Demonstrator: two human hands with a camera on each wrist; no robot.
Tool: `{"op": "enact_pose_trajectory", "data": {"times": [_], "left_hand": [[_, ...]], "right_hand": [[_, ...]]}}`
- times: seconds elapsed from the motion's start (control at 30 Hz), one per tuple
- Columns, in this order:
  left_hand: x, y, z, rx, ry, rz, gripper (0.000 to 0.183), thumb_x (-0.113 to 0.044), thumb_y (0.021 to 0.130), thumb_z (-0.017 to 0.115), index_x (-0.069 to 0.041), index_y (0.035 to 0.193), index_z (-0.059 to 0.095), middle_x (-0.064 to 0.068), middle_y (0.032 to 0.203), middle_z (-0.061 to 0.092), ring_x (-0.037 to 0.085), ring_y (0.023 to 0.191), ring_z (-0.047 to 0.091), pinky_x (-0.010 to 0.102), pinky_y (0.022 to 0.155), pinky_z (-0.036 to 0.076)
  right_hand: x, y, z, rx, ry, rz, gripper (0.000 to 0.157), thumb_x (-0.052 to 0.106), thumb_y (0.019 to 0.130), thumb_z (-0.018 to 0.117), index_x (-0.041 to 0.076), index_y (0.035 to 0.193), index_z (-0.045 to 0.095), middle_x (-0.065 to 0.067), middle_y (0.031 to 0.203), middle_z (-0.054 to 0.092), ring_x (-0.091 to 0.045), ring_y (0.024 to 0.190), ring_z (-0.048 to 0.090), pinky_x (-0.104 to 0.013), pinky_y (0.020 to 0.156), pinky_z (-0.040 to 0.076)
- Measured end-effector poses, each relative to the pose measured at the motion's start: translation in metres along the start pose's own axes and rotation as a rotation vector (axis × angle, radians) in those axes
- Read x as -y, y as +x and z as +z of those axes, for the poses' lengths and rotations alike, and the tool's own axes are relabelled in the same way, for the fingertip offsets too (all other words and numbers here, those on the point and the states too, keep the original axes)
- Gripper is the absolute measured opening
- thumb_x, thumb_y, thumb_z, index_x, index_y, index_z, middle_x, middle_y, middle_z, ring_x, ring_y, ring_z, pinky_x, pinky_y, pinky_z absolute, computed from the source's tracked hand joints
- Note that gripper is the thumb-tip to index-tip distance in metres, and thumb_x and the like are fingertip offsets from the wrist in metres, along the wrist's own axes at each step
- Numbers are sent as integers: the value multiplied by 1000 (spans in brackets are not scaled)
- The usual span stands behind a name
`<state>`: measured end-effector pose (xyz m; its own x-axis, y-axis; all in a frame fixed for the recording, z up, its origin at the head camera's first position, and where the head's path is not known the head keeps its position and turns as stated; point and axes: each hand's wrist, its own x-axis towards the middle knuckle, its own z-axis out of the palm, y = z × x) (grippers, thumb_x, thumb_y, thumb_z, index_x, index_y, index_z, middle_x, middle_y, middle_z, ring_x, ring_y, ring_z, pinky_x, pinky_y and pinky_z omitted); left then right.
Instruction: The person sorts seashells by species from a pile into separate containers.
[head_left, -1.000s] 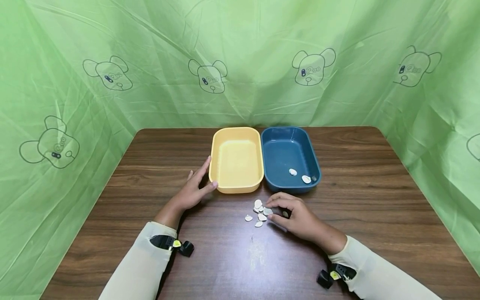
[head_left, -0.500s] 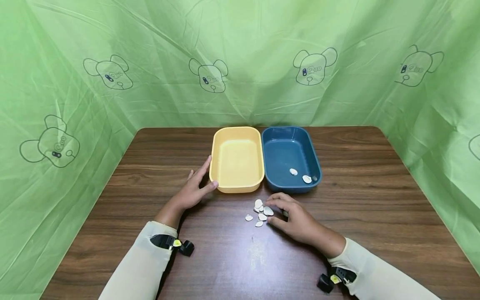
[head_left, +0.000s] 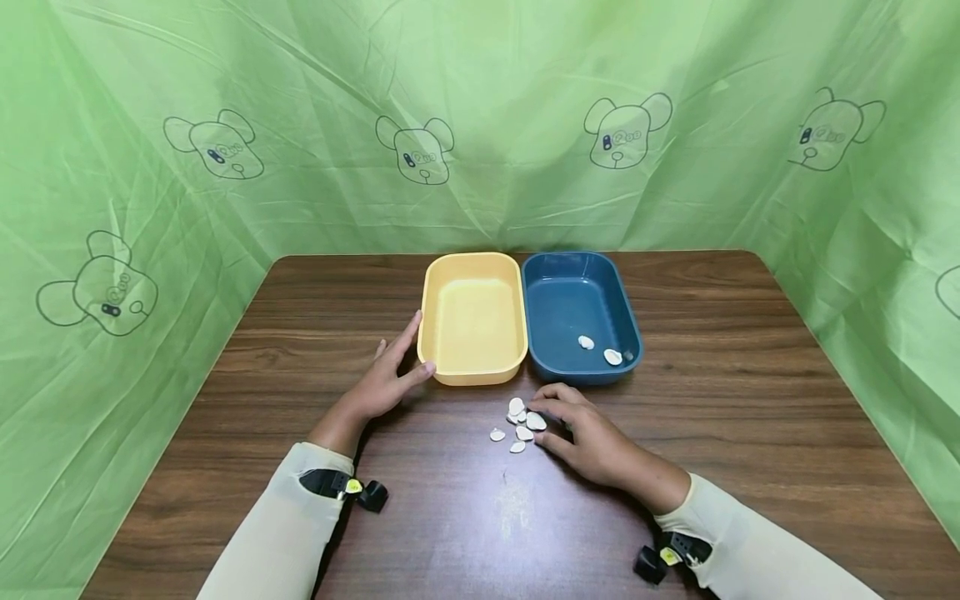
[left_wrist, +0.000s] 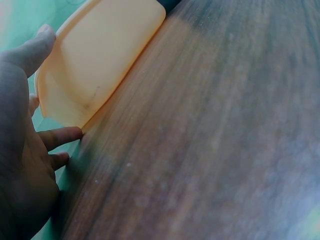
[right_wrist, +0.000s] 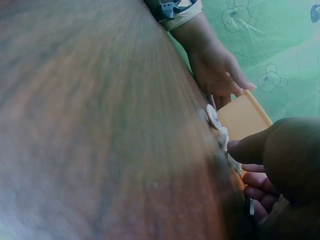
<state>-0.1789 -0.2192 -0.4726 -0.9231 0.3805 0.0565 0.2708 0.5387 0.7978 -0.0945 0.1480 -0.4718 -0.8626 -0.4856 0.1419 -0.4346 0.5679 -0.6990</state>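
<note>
My left hand (head_left: 382,383) rests against the left side of the yellow tray (head_left: 435,380), thumb at its near rim and fingers extended along its wall. In the left wrist view the fingers (left_wrist: 64,136) touch the tray's outside. On the table, my right hand (head_left: 592,437) is at a small cluster of white seashells (head_left: 517,407). Its thumb and index finger stand apart on either side of one flat shell (head_left: 536,422). The right wrist view shows the thumb beside the shells (right_wrist: 222,136), and another small shell (right_wrist: 251,206) under the hand by the curled fingers.
A blue tray (head_left: 573,308) stands against the yellow one's right side, with two white shells (head_left: 612,357) and a small dark piece (head_left: 628,356) in it. Green printed cloth (head_left: 517,200) walls the brown wooden table (head_left: 720,333) at the back and sides.
The right hand has shifted very slightly left around the shells. The shell under it, seen before in the head view, is now hidden there. The left hand and trays stay put.
</note>
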Motion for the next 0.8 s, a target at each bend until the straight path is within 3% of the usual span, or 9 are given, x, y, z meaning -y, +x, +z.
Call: {"op": "enact_pose_trajectory", "data": {"times": [0.23,0.8], "left_hand": [[1,0,0,7,4,-2,91,-43,110,63,-32,178,2,4,185,14,38,172,15,76,130,-15],[3,0,0,-3,1,5,91,-40,110,64,-29,178,4,6,185,17,39,171,18,75,130,-14]], "right_hand": [[-2,1,1,8,-8,-3,39,6,99,79,10,138,75,-5,143,62,-25,136,58,-51,115,51],[-3,2,1,-4,-19,-15,36,3,97,80,8,132,78,-5,139,62,-24,133,58,-49,113,51]]}}
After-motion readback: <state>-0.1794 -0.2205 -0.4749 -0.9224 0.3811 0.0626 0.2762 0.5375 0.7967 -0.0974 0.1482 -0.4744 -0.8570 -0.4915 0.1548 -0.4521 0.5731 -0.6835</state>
